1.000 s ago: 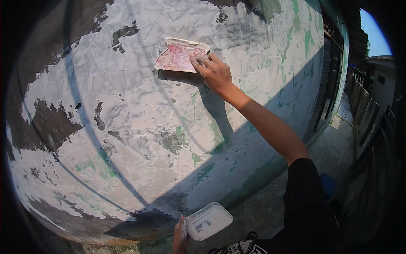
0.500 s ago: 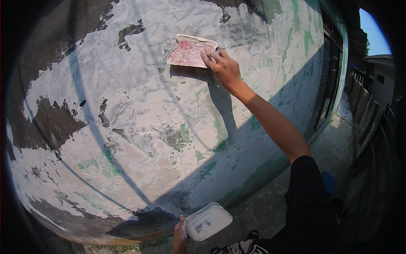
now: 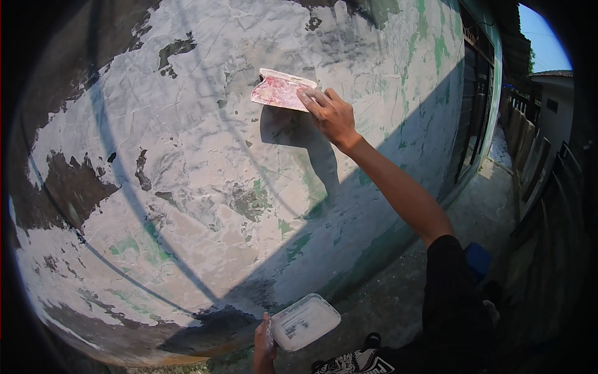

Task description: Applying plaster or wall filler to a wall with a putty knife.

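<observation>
My right hand (image 3: 331, 117) is closed on the right end of a wide putty knife (image 3: 280, 91), a pinkish-red plate with a pale upper edge. The tool is at the upper middle of a wall (image 3: 205, 131) patchily coated in white filler, over grey and green layers. Its shadow falls below it; whether its edge touches the wall I cannot tell. Low in view, my left hand (image 3: 264, 345) grips the left side of a shallow, whitish rectangular plastic tray (image 3: 336, 316). White filler smears the tray's inside, and white residue coats my fingers.
A barred window or door (image 3: 476, 87) is set in the wall at the right. Beyond runs a narrow concrete path (image 3: 476, 202) with a fence (image 3: 520, 128) along it. A blue container (image 3: 478, 260) stands on the ground behind my right arm.
My right hand and the putty knife have come slightly downward, and the blade is tilted differently, its shadow now larger. The view has shifted a little. My left hand still holds the tray low.
</observation>
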Demonstrator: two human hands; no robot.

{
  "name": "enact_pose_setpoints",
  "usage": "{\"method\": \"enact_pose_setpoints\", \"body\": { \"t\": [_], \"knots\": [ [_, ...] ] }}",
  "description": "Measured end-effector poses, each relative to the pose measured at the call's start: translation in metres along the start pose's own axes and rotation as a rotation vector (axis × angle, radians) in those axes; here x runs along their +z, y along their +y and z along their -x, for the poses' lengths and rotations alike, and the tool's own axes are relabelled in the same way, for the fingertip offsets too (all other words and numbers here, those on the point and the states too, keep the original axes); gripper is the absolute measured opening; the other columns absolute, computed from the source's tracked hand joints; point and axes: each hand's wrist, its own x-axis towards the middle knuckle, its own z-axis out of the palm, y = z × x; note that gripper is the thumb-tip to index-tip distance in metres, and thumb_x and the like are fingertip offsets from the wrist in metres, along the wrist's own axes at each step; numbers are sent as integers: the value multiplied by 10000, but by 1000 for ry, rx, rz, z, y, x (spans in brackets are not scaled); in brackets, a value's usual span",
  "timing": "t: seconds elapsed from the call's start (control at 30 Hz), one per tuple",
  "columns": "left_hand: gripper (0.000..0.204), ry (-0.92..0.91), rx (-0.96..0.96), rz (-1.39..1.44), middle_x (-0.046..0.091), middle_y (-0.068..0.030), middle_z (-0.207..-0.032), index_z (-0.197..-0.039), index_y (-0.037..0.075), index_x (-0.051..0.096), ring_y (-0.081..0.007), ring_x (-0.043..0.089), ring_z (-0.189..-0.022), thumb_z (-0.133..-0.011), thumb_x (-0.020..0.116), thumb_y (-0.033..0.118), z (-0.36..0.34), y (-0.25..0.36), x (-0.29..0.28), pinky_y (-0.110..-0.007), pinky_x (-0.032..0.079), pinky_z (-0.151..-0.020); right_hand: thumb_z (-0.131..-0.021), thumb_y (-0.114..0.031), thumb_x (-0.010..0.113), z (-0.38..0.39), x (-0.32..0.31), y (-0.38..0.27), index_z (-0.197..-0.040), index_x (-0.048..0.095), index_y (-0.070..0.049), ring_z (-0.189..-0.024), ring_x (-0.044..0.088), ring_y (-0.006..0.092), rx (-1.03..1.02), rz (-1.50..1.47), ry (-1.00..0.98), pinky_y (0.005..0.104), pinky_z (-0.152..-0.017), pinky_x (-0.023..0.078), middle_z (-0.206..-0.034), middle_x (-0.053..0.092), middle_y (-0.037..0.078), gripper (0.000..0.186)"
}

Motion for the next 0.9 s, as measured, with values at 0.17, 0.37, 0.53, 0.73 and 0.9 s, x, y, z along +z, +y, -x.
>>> {"method": "enact_pose_setpoints", "body": {
  "t": [0.17, 0.37, 0.53, 0.73, 0.9],
  "knots": [
    [600, 4, -4, 4, 639, -191, -1042, -1128, -108, 571, -269, 647, -907, -1001, 392, 450, -6, -10, -3, -394, 552, -774, -741, -79, 609, 34, 7, -30, -1168, 632, -178, -817, 562, 175, -20, -27, -100, 269, -569, 520, -1025, 608, -62, 439],
    [574, 33, 32, 17, 663, -163, -979, -1094, -79, 600, -229, 666, -823, -993, 418, 456, 4, 1, 6, -358, 571, -695, -705, -34, 673, 82, -57, -64, -1140, 624, -90, -798, 596, 235, 184, -505, -423, 350, -669, 517, -962, 651, 63, 442],
    [587, 25, 21, 17, 667, -150, -962, -1077, -66, 608, -216, 676, -787, -973, 442, 487, -2, 14, 16, -362, 598, -634, -769, -16, 660, 116, -123, -88, -1195, 560, -16, -771, 615, 284, 479, -1243, -784, 359, -681, 500, -902, 619, 128, 439],
    [526, -43, 69, 36, 672, -112, -929, -1059, -47, 626, -145, 647, -753, -981, 467, 448, -23, 25, 48, -285, 553, -657, -806, -45, 637, 136, -176, -110, -1287, 505, -75, -858, 636, 318, 205, -1342, -1067, 401, -749, 501, -991, 649, 136, 499],
    [521, -66, 19, -8, 673, -104, -921, -1058, -55, 631, -130, 635, -747, -990, 459, 432, -28, 30, 74, -269, 531, -687, -772, -46, 626, 175, -189, -120, -1286, 542, -156, -848, 631, 220, 14, -1029, -1136, 384, -741, 510, -1004, 659, 72, 532]
  ]
}}
